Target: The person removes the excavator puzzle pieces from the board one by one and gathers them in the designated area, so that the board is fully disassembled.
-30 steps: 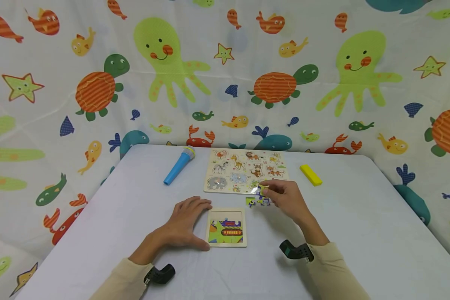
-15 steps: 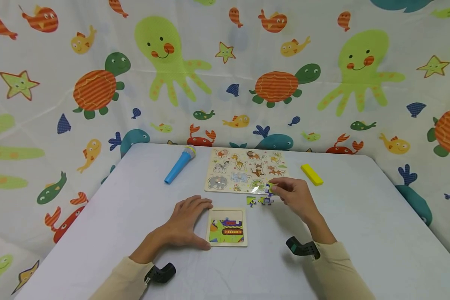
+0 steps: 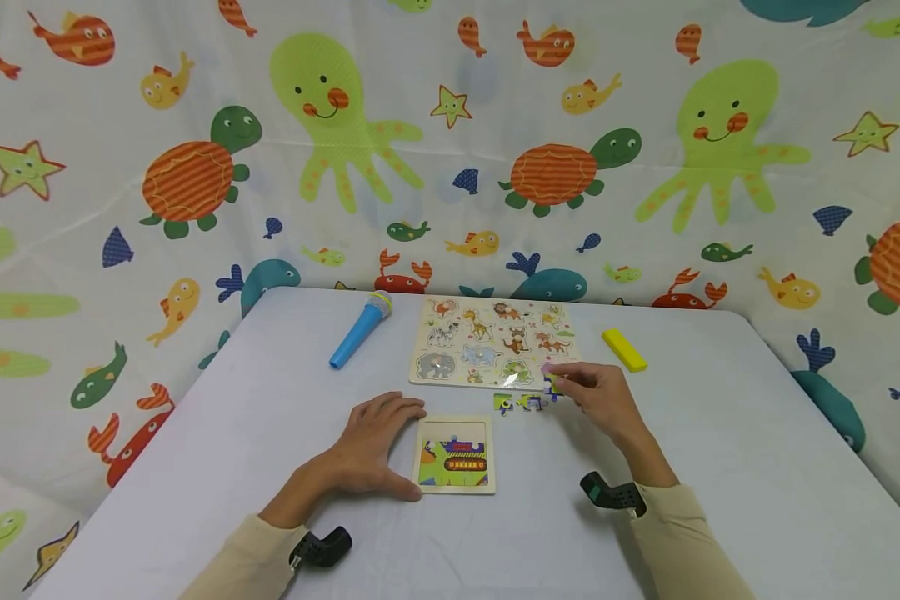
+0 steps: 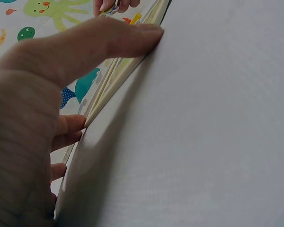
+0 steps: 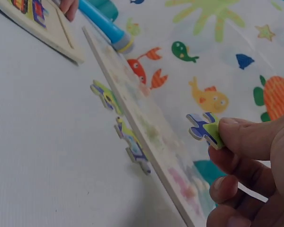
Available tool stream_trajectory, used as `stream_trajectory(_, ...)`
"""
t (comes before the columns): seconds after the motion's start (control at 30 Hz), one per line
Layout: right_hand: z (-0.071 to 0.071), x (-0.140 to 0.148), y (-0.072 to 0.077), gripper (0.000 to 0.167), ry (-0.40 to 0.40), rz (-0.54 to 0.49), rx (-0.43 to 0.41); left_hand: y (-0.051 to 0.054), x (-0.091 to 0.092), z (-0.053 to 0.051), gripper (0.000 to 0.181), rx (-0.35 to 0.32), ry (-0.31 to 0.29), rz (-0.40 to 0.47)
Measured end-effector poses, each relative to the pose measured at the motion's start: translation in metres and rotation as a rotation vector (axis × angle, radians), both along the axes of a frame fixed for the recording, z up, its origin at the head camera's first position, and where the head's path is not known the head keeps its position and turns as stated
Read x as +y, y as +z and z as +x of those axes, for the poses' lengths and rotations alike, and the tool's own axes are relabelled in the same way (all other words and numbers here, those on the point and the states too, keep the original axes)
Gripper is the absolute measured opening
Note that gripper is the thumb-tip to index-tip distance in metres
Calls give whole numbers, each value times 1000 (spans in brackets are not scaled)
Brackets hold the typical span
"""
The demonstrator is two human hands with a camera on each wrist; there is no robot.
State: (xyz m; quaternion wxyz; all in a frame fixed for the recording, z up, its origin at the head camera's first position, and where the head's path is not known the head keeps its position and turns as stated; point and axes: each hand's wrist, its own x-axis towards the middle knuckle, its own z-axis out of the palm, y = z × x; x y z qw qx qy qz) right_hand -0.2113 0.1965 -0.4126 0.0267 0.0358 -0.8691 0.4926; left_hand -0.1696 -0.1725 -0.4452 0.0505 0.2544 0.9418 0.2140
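Note:
My left hand (image 3: 375,446) rests with spread fingers along the left side of a small square jigsaw tray (image 3: 456,427). In the left wrist view, its thumb (image 4: 137,40) touches the tray's edge. Joined pieces with a purple and orange vehicle fill the tray's lower part; bare wood shows above. My right hand (image 3: 600,400) pinches a blue and yellow-green puzzle piece (image 5: 205,130) between thumb and index finger, raised off the table. Close by, loose puzzle pieces (image 3: 503,403) lie at the front edge of the animal peg puzzle board (image 3: 461,312).
A blue toy microphone (image 3: 357,335) lies behind my left hand. On the right at the back is a yellow block (image 3: 624,350). A white cloth covers the table (image 3: 750,433), and a curtain with sea animals (image 3: 435,75) hangs behind it.
My right hand has moved a little to the right, still pinching the puzzle piece, and has dipped slightly in the last half second. The left hand stays at the tray.

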Motion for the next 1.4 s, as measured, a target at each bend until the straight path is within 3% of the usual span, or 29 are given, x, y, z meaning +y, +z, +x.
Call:
stream_trajectory(0.53, -4, 11, -17, 22, -43, 80, -71, 0, 1, 1, 107, 1, 5, -7)
stream_trajectory(0.73, -8, 11, -26, 18, -48, 146, -48, 1, 1, 1, 106, 1, 9, -6)
stream_trajectory(1.4, -7, 8, -32, 15, -111, 236, 22, 2, 1, 0, 106, 0, 3, -27)
